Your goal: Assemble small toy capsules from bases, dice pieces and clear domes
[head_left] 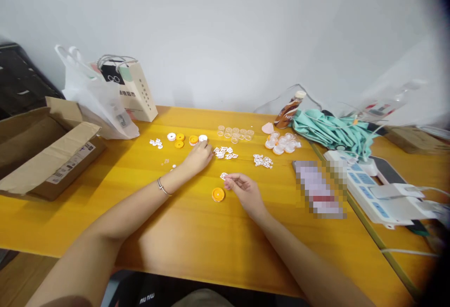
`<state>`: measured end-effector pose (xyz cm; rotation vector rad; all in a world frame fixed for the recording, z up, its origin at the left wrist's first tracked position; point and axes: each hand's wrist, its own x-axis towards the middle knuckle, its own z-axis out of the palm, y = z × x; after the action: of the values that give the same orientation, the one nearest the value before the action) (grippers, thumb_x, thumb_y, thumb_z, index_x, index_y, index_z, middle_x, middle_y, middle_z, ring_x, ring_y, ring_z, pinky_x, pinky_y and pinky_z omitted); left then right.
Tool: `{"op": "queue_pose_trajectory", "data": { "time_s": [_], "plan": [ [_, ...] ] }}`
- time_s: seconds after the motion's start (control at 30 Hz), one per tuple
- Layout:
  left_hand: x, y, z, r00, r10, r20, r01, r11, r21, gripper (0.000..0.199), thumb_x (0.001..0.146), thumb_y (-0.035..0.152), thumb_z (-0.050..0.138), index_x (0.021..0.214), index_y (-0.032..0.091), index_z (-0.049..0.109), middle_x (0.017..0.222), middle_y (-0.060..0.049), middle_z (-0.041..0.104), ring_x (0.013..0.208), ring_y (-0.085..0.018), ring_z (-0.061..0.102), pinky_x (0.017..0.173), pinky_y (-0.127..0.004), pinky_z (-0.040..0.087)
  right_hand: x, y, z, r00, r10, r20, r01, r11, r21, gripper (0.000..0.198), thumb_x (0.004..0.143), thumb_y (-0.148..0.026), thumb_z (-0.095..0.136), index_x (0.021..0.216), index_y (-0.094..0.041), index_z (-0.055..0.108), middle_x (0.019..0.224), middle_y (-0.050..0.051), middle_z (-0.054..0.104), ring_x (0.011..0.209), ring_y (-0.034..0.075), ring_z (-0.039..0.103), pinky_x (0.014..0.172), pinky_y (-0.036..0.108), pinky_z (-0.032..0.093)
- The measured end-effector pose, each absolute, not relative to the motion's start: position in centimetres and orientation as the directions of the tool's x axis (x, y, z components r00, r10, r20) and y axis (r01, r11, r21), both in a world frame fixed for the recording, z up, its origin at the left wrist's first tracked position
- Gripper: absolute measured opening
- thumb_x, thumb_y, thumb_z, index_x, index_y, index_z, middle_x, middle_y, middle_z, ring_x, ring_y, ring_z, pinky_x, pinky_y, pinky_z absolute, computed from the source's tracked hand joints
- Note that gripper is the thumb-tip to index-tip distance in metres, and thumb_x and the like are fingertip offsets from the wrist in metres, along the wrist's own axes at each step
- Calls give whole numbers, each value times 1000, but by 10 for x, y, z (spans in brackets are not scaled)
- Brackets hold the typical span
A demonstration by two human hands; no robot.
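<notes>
Because our right hand (248,193) pinches only a thin white piece (223,175) between thumb and finger, just beyond the orange disc (218,195), a slackened pinch could let it drop and skid. Our left hand (198,158) sits low between the white disc (203,138) and the white pile (225,153) — its fingers are bent, but we cannot tell whether they hold anything; a careless knuckle might scatter that pile, and our wrist could brush the caps (173,168) beside it. The yellow table (190,250) looks smooth and glossy, so we judge that loose bits would slide easily. Behind it rises a plain pale wall (218,40) — with a carton (70,168) at left and a power strip (362,187) at right
</notes>
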<state>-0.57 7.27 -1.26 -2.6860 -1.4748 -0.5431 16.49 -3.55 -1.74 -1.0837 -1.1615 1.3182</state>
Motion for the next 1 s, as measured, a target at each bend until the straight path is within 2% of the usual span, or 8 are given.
{"op": "queue_pose_trajectory", "data": {
  "time_s": [0.23, 0.37, 0.43, 0.53, 0.67, 0.83, 0.9, 1.0],
  "plan": [
    [-5, 70, -17, 497, 826, 266, 822, -546, 159, 22, 87, 14, 38, 85, 9, 60, 86, -12, 55, 81, -20, 54, 76, -33, 46, 167, -38, -15, -124, 991, 57, -160, 37, -987, 25, 70, -34, 67, 90, -21, 58, 67, -2, 62, 62, 11, 59, 68, 27, 49],
    [-10, 56, -8, 520, 812, 264, 799, -572, 188, 26, 87, 11, 37, 103, 12, 58, 87, -10, 57, 80, -18, 56, 74, -30, 47, 166, -40, -12, -134, 989, 61, -168, 38, -985, 26, 71, -33, 66, 92, -21, 57, 67, -3, 61, 63, 12, 60, 68, 28, 49],
    [-14, 46, -4, 519, 805, 287, 759, -589, 278, 31, 86, 12, 38, 113, 15, 54, 92, -9, 59, 82, -17, 57, 75, -29, 47, 165, -40, -11, -140, 989, 58, -168, 34, -985, 28, 71, -33, 66, 94, -21, 57, 68, -2, 62, 64, 12, 60, 70, 28, 49],
    [-22, 28, 1, 497, 826, 267, 630, -555, 544, 31, 84, 16, 45, 113, 17, 56, 97, -8, 62, 84, -16, 59, 76, -28, 48, 164, -41, -11, -137, 990, 42, -167, 19, -986, 30, 69, -32, 67, 96, -21, 59, 69, -2, 62, 66, 12, 61, 71, 29, 50],
    [-30, 6, 6, 505, 858, 93, 342, -299, 891, 24, 78, 21, 57, 100, 14, 62, 87, -7, 67, 79, -16, 64, 74, -28, 50, 164, -41, -14, -131, 991, 22, -175, -2, -985, 27, 66, -29, 70, 91, -22, 62, 73, -2, 65, 67, 12, 62, 71, 28, 51],
    [-30, -13, 16, 485, 874, 24, 3, -29, 1000, 27, 74, 25, 65, 98, 14, 59, 84, -5, 66, 78, -15, 66, 75, -28, 51, 162, -41, -16, -167, 986, -4, -201, -38, -979, 27, 65, -28, 72, 90, -22, 66, 82, 1, 70, 72, 15, 64, 73, 31, 52],
    [-29, -17, 18, 468, 880, 82, -31, -77, 997, 26, 73, 25, 66, 94, 13, 58, 82, -4, 66, 74, -13, 64, 71, -26, 51, 161, -42, -14, -189, 982, -10, -213, -51, -976, 26, 64, -27, 72, 89, -23, 67, 84, 1, 71, 75, 15, 65, 74, 31, 52],
    [-27, -21, 17, 435, 858, 274, 31, -318, 948, 23, 70, 25, 70, 87, 13, 60, 78, -4, 63, 71, -11, 59, 68, -24, 47, 160, -45, -11, -213, 977, -15, -220, -63, -973, 23, 64, -25, 72, 87, -24, 68, 87, 1, 72, 80, 16, 66, 78, 32, 51]
  ]
}}
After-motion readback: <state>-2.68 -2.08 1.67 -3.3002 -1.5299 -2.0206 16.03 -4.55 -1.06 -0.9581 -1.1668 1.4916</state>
